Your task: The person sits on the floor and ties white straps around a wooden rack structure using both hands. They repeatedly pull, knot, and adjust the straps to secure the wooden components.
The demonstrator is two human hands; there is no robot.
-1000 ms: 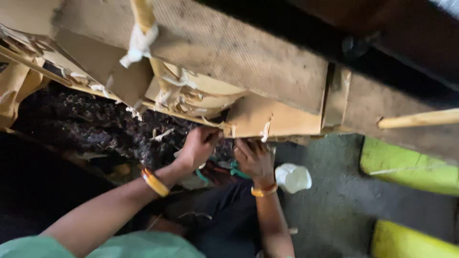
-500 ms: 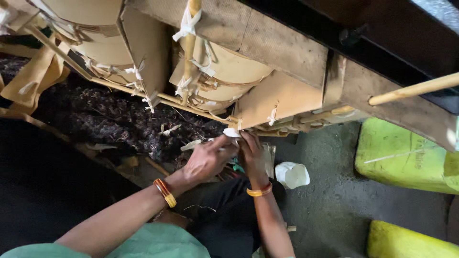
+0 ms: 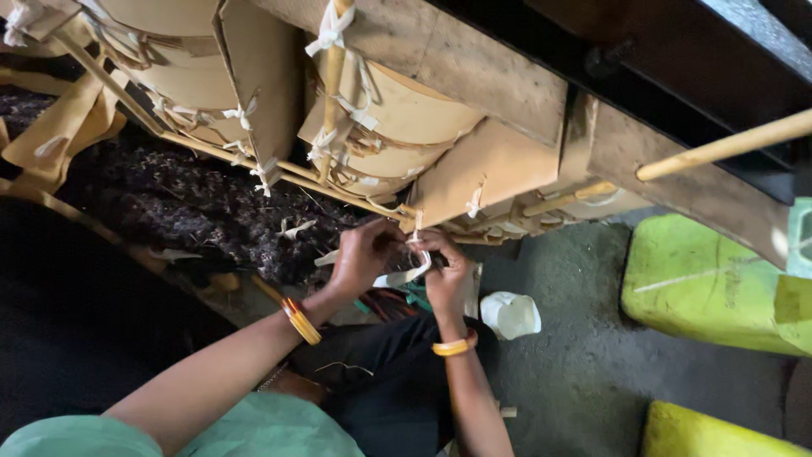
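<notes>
Below the cardboard-and-cane frame, seen from our head camera, we have both hands up at one joint; our left hand has its fingers curled in a pinch on one end of a white cloth strip, and our right hand pinches the other end, the strip looping between them; it sits just under a bamboo stick where a folded cardboard panel meets it; other white ties already bind sticks higher up, so we judge the step to be knotting this joint; to finish, the ends would need crossing and pulling snug against the stick, with steady tension so the cardboard does not tear; dark soil lies behind the frame, a crumpled white bag rests on the floor beside our right wrist, and yellow-green sacks lie well apart to the right.
</notes>
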